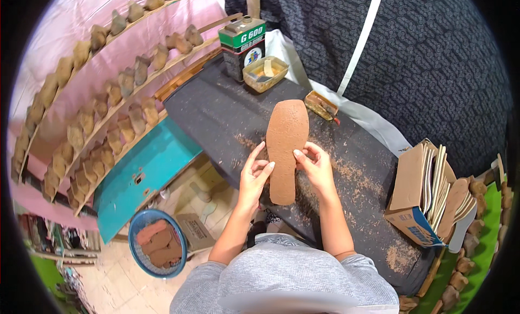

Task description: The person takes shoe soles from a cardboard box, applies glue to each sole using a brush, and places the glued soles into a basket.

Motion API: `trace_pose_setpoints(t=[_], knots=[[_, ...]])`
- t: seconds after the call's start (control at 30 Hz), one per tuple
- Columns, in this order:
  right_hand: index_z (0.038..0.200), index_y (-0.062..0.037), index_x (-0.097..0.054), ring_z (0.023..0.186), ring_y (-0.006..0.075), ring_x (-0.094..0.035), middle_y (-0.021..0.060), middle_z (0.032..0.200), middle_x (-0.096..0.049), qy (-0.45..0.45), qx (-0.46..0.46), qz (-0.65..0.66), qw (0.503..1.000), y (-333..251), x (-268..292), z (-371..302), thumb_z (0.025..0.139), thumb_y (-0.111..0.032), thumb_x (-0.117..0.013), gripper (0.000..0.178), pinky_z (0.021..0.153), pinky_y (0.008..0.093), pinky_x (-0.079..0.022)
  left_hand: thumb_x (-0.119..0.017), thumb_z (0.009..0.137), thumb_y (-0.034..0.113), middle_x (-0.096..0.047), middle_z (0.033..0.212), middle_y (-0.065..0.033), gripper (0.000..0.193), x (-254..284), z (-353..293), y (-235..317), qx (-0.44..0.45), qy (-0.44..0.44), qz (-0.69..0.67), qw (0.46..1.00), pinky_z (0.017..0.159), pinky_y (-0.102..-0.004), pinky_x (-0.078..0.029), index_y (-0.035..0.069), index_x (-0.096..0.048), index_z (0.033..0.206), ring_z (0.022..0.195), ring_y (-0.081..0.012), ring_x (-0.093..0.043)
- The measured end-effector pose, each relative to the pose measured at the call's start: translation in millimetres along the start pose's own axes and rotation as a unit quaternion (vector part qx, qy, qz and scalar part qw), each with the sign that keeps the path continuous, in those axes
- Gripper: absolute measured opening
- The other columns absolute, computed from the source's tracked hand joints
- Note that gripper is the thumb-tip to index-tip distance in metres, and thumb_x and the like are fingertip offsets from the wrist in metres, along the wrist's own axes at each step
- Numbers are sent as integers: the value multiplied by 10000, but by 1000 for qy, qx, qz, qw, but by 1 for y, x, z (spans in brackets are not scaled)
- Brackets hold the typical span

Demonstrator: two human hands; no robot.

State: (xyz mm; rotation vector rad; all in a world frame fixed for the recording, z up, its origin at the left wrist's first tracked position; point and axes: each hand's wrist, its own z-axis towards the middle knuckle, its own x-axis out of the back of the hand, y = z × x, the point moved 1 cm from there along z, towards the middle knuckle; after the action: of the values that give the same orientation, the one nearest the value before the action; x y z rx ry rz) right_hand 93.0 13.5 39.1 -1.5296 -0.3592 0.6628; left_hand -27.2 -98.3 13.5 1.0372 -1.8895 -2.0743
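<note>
A brown shoe sole [287, 146] is held up over the dark table [227, 108], its wide end pointing away from me. My left hand [254, 176] grips its left edge, thumb on the face and fingers along the side. From the other edge my right hand [315, 168] pinches it near the middle, thumb on top and fingers curled behind. The underside of the sole is hidden from view.
Brown shavings [352, 176] lie scattered over the table. At its far side stand a green and black can [242, 46], a plastic tub [265, 74] and a small tray [322, 105]. A cardboard box of insoles [414, 195] sits right; a blue basket [132, 243] holds brown pieces at left. Shoe lasts [127, 82] line shelves.
</note>
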Motion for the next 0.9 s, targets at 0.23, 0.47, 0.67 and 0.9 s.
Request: trace_pose_setpoints(t=[0.23,0.47,0.67,0.9], knots=[[1043,11,-580,792,104,-614,21,868,-609,-102,-29,17,994,21,-17,-53,863,-109,-640,225,694,267,-526,-649,848,60,-582,852,4,622,22,-87,-17,-16,89,-19,996,634,-193,-457,87,-366,1402,736,-50,-558],[1039,17,-585,791,109,-612,64,923,-641,-190,-78,21,978,58,-74,-112,867,-105,-635,217,721,267,-515,-666,832,87,-592,838,19,650,69,-184,-23,-26,200,10,979,678,-210,-428,99,-364,1408,765,-54,-537],[1052,4,-589,841,112,-611,63,949,-652,-295,-127,28,947,76,-139,-153,885,-91,-605,192,765,278,-507,-662,834,84,-613,863,-6,643,120,-252,-15,-66,279,5,958,702,-238,-465,89,-364,1404,799,-78,-573],[1042,-7,-593,842,112,-611,39,919,-645,-349,-148,20,925,110,-233,-191,882,-101,-612,187,756,276,-519,-663,836,89,-604,862,-13,573,193,-310,8,-57,347,7,936,693,-218,-460,115,-431,1360,777,-70,-572]])
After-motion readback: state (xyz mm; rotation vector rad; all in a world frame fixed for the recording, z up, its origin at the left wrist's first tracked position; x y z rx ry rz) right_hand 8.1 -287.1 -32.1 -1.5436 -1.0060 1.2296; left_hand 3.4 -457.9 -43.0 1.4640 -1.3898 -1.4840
